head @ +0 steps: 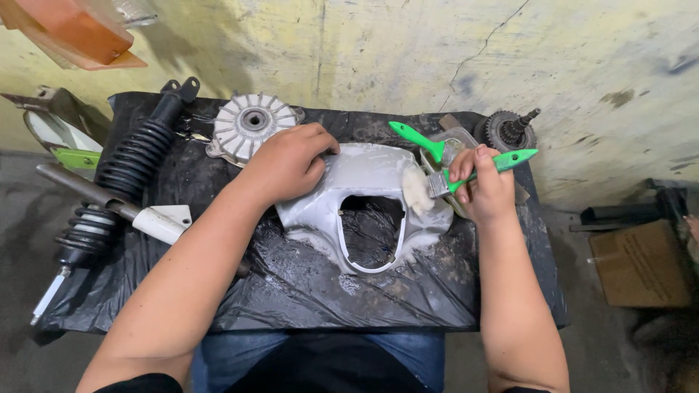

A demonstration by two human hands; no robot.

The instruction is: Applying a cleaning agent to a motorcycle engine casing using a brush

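Left hand flat, fingers curled, pressing white plastic cover in middle of black sheet. Right hand closed around green brush, bristles on cover. Small tub behind holds second green brush.

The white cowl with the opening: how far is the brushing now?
Done: foam lies around the lower rim of the white cowl. In hand: the right hand works the green-handled brush on its right shoulder; the left hand steadies it. Left: the upper middle looks unfoamed. A second green brush sits unused.
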